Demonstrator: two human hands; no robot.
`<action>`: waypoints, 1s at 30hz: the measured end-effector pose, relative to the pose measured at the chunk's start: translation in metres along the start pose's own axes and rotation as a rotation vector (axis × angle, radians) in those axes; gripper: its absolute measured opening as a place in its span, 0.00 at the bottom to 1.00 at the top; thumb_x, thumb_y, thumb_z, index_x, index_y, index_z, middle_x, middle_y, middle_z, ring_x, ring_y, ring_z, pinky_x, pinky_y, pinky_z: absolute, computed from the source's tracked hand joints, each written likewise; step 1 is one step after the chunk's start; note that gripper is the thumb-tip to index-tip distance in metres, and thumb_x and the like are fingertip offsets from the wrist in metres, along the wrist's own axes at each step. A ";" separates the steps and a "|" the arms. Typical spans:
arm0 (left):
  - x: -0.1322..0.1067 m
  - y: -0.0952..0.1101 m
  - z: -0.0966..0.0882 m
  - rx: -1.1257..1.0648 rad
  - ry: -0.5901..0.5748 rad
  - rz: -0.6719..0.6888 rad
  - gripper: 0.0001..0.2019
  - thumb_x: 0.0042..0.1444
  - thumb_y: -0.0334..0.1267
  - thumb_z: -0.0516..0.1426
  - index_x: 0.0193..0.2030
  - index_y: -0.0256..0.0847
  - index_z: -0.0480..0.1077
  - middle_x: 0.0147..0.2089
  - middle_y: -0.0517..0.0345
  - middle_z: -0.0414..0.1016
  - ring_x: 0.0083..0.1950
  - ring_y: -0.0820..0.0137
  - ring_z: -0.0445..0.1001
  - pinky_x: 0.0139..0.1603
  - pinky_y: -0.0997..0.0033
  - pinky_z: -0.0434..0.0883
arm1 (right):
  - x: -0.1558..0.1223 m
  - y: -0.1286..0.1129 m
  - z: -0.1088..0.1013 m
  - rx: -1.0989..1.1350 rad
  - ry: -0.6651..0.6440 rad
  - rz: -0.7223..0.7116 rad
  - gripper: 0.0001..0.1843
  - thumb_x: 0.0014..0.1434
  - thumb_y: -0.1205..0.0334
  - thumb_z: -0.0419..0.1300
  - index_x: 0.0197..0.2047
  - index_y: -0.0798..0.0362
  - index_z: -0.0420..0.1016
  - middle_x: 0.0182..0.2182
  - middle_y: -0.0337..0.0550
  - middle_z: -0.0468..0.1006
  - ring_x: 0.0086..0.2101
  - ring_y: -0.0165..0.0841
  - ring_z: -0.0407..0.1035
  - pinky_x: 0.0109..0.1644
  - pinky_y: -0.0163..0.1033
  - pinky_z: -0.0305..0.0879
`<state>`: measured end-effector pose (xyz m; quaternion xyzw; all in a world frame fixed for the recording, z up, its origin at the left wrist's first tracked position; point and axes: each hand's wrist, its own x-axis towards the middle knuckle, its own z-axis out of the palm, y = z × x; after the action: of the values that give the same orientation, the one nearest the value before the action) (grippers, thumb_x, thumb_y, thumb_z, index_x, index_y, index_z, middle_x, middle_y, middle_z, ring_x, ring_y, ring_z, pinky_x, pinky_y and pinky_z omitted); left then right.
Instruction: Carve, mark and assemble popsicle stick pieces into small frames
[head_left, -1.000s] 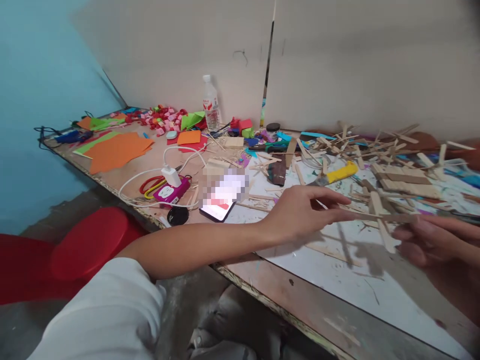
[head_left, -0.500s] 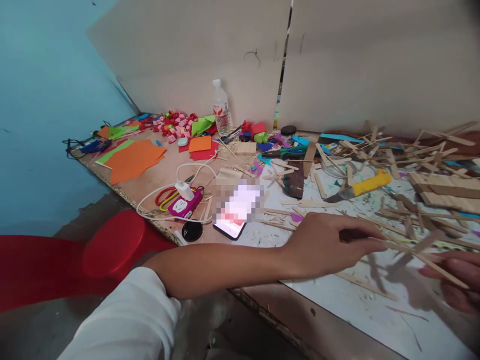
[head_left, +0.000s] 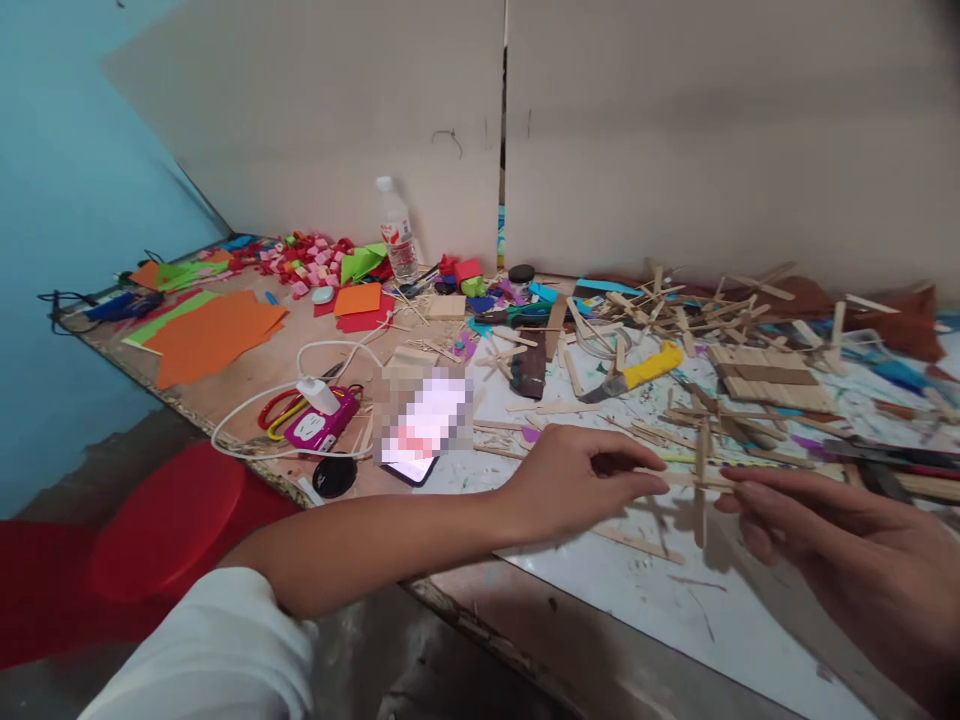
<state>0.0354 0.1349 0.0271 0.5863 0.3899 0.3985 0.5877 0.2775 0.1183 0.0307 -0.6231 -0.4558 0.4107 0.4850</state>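
Observation:
My left hand (head_left: 577,482) pinches one end of a small cross of thin wooden sticks (head_left: 700,480), held just above the white, paint-flecked work surface (head_left: 720,600). My right hand (head_left: 840,560) comes in from the right with its fingertips closed on the other end of the same cross. One stick lies level between the two hands and another crosses it upright. A loose flat stick (head_left: 637,544) lies on the surface just below the left hand.
A phone (head_left: 418,437) with a lit screen lies left of my left hand, beside a pink power strip (head_left: 319,422) with a white charger and cable. A yellow-handled knife (head_left: 637,372), heaps of wooden sticks (head_left: 720,330), coloured paper (head_left: 210,335), a water bottle (head_left: 396,232) and a red stool (head_left: 169,515) surround them.
My view has swung to the right, so my right hand now shows more fully. The stick cross has turned and sits steadier between both hands.

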 end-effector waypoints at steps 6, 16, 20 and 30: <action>0.000 0.001 0.001 -0.113 0.012 -0.127 0.12 0.56 0.40 0.69 0.43 0.36 0.84 0.35 0.53 0.83 0.33 0.72 0.79 0.35 0.73 0.76 | -0.013 -0.009 0.004 -0.092 -0.141 -0.015 0.20 0.43 0.44 0.80 0.37 0.46 0.91 0.23 0.46 0.81 0.25 0.39 0.72 0.30 0.43 0.70; -0.003 0.008 -0.004 0.000 0.058 -0.022 0.07 0.56 0.37 0.69 0.40 0.38 0.84 0.39 0.53 0.85 0.36 0.71 0.80 0.41 0.71 0.79 | -0.020 -0.010 0.003 -0.001 -0.185 -0.158 0.11 0.55 0.51 0.76 0.38 0.48 0.90 0.23 0.40 0.82 0.23 0.30 0.70 0.30 0.36 0.68; -0.004 0.008 -0.006 0.088 0.094 0.065 0.06 0.57 0.39 0.69 0.40 0.40 0.84 0.38 0.54 0.86 0.36 0.71 0.81 0.41 0.72 0.78 | -0.024 -0.012 0.006 0.051 -0.232 -0.132 0.11 0.57 0.51 0.75 0.36 0.49 0.89 0.27 0.41 0.83 0.20 0.28 0.67 0.26 0.37 0.67; -0.006 0.015 -0.012 0.073 0.215 0.128 0.07 0.58 0.42 0.69 0.37 0.42 0.83 0.33 0.57 0.82 0.33 0.70 0.79 0.33 0.73 0.75 | -0.022 -0.013 0.007 0.153 -0.182 -0.117 0.11 0.55 0.54 0.76 0.40 0.48 0.89 0.33 0.43 0.85 0.24 0.29 0.69 0.29 0.38 0.70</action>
<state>0.0222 0.1336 0.0415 0.5850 0.4267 0.4813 0.4940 0.2634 0.0997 0.0435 -0.5170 -0.5008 0.4700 0.5109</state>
